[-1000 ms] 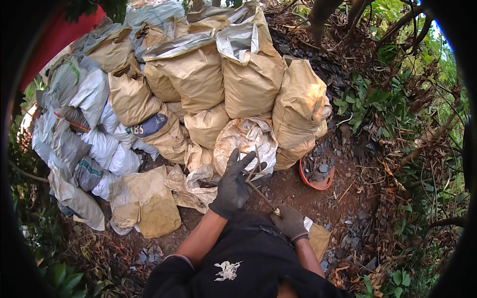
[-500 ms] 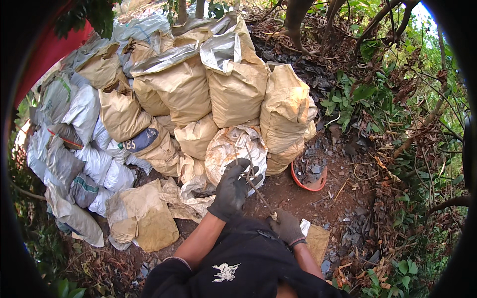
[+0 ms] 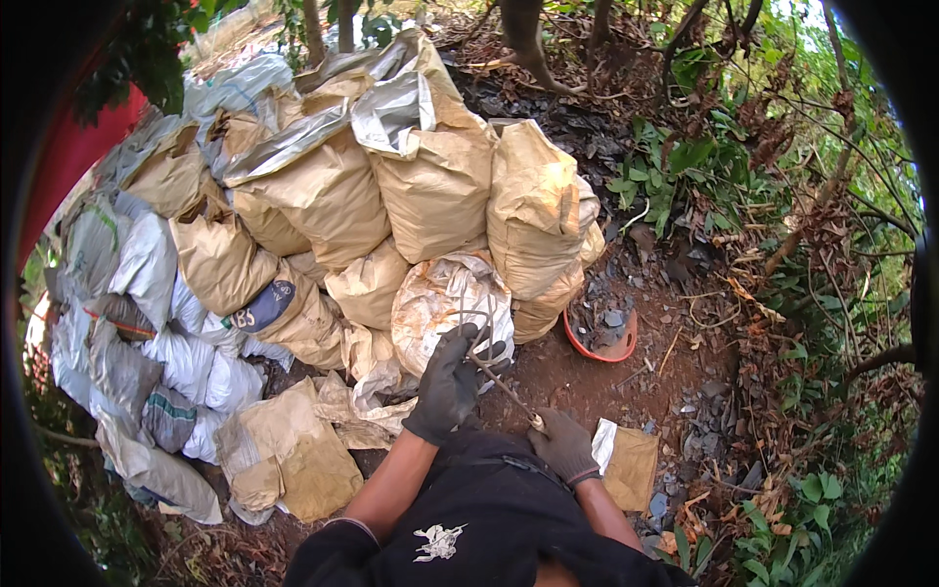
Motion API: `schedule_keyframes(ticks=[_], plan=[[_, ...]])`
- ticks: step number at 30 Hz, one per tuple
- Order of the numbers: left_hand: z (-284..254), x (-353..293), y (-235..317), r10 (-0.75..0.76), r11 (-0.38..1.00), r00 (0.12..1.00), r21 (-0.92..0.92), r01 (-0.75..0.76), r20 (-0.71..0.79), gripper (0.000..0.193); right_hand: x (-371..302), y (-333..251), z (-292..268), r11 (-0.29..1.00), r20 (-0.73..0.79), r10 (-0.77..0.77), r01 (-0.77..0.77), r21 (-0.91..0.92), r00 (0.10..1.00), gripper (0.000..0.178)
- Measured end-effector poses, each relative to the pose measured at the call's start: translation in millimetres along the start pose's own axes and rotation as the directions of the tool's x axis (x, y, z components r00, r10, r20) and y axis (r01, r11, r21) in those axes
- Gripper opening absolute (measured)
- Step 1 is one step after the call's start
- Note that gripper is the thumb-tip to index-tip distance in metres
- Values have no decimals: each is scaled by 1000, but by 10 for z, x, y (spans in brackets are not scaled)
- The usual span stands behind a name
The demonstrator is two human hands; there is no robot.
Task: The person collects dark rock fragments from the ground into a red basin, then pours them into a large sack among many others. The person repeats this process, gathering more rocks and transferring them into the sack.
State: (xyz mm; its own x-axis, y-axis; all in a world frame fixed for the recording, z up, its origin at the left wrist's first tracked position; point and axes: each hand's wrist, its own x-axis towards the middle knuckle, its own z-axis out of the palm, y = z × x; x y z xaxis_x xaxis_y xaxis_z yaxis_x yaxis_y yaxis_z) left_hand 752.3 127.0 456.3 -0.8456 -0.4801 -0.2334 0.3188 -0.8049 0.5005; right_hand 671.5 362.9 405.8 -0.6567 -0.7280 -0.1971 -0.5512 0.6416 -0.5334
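A thin metal hand rake (image 3: 510,393) with long bent tines slants in front of my body. My right hand (image 3: 565,448), in a dark glove, is closed around its handle end at the lower right. At the tine end, my left hand (image 3: 448,386), also gloved, has its fingers curled about the metal where the tines fork. Just beyond the tines stands a round, stained white sack (image 3: 430,311), partly hidden by my left hand and the rake.
Full tan sacks (image 3: 435,191) are stacked ahead, with white and grey sacks (image 3: 186,362) to the left. Flattened sacks (image 3: 318,470) lie at lower left, another (image 3: 631,468) at right. A red-rimmed basin (image 3: 599,354) holds dark flakes. Branches and leaves (image 3: 685,166) border the right.
The whole view has shifted a little, so the sacks and basin sit farther left. My left fingers have drawn in around the rake's tines; my right hand keeps its hold.
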Motion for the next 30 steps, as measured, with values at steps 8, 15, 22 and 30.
schedule_keyframes(ticks=[8,15,22,30], plan=[[14,-86,20,-34,986,997,159,45,-70,32,30,-104,-163,995,146,56,-44,-86,988,32],[44,-52,-40,-19,966,993,255,47,-113,29,-24,-62,-234,996,147,51,-39,-81,988,32],[-95,40,-111,-35,959,999,279,37,-13,20,-54,19,-157,994,157,109,-105,-38,981,33],[5,104,-111,-75,920,997,383,78,-21,36,-88,226,67,997,99,71,-73,18,993,42]])
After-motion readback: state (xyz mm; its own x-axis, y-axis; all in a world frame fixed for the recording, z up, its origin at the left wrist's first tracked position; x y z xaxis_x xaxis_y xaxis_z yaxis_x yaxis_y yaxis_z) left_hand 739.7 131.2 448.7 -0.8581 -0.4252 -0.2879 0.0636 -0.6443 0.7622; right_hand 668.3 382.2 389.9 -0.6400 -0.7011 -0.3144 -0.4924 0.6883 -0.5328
